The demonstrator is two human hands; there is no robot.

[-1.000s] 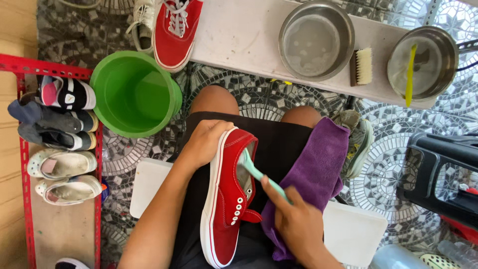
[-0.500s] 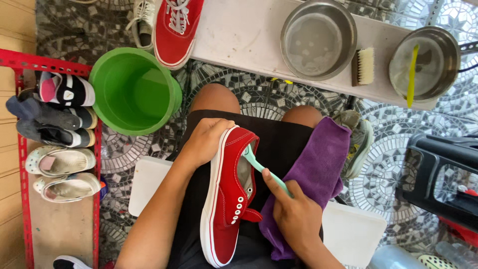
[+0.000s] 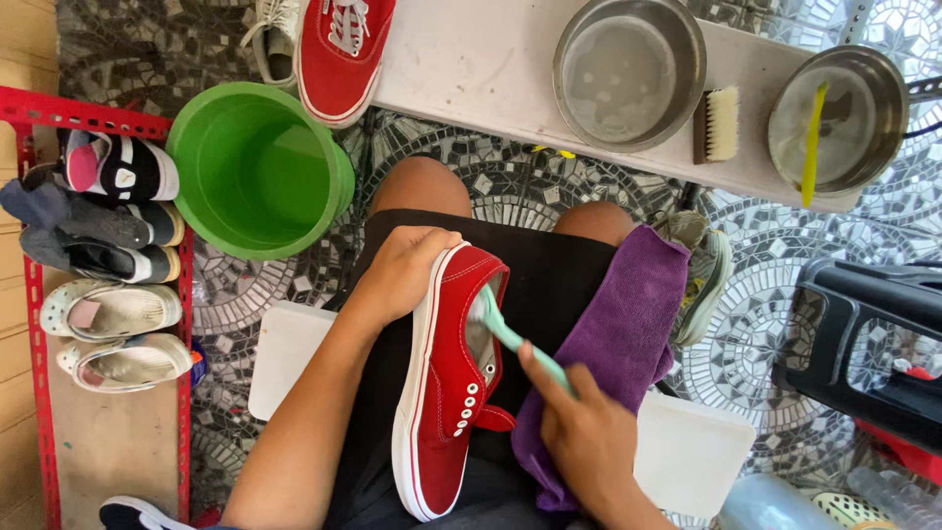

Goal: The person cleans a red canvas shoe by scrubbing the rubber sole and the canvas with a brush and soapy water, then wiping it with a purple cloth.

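A red canvas shoe (image 3: pixel 446 393) with a white sole lies on my lap, heel away from me. My left hand (image 3: pixel 402 270) grips its heel end from the left side. My right hand (image 3: pixel 579 432) holds a pale green toothbrush (image 3: pixel 510 336) by the handle, with the brush head inside the shoe's opening. A purple cloth (image 3: pixel 613 334) is draped over my right thigh, under my right hand.
A green bucket (image 3: pixel 257 172) stands on the mosaic floor to the left. A white bench (image 3: pixel 471 69) carries another red shoe (image 3: pixel 343 54), two steel bowls (image 3: pixel 628 69) and a scrub brush (image 3: pixel 716 123). A red rack (image 3: pixel 39 294) holds several shoes. A black stool (image 3: pixel 863 334) stands at right.
The view has shifted slightly. My right hand has moved the toothbrush a little inside the shoe; my left hand has kept its grip on the heel.
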